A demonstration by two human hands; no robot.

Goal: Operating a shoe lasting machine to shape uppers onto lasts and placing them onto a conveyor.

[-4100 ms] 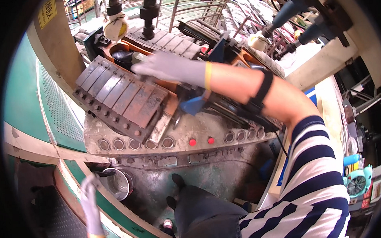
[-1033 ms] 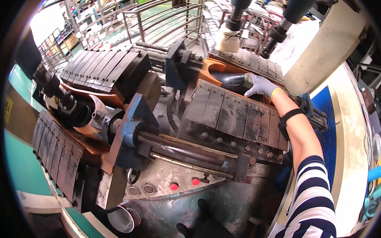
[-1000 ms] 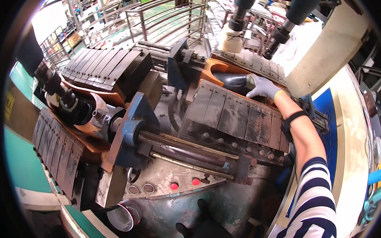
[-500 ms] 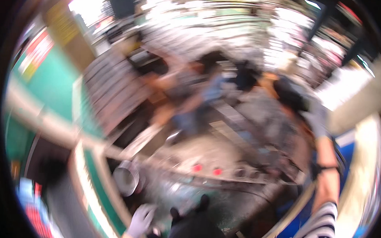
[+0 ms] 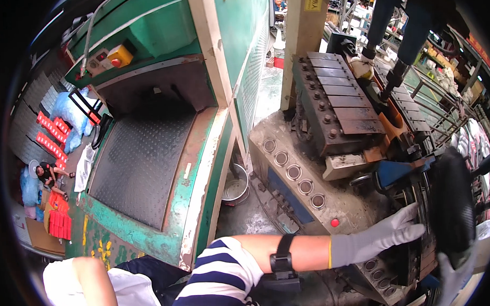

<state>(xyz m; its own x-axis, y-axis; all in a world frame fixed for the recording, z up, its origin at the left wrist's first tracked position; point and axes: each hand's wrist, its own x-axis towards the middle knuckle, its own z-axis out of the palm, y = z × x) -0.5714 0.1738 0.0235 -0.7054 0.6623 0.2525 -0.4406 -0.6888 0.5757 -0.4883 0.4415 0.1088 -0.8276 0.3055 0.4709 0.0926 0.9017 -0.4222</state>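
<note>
In the head view, we look over a workshop: a green machine [image 5: 160,29] on the left, with a dark studded plate [image 5: 148,162] sloping below it, and on the right a pale console [image 5: 341,201] carrying rows of round fittings and a red button [image 5: 335,222]. A ribbed steel block [image 5: 343,101] stands on its far side, a bucket [image 5: 246,180] sits low between the two machines, and a person in a white top [image 5: 71,286] is at the near left.

The shoe [image 5: 451,199] is up at the right edge, black, partly glossy and finely textured, standing roughly on end in front of the machinery. We judge it light to moderate, springy in the upper and stiffer along the sole, and a little slick under a glove; the heel or the sole edges would give us the surest hold.

Our right hand [image 5: 457,278] rises from the near right corner, clamped around the shoe's lower end, though some fingers are hidden. Our left hand [image 5: 383,239] stretches rightward on a nearly level forearm with a black strap [image 5: 283,259], its gloved fingers spread, pointing at the shoe and apart from it.
</note>
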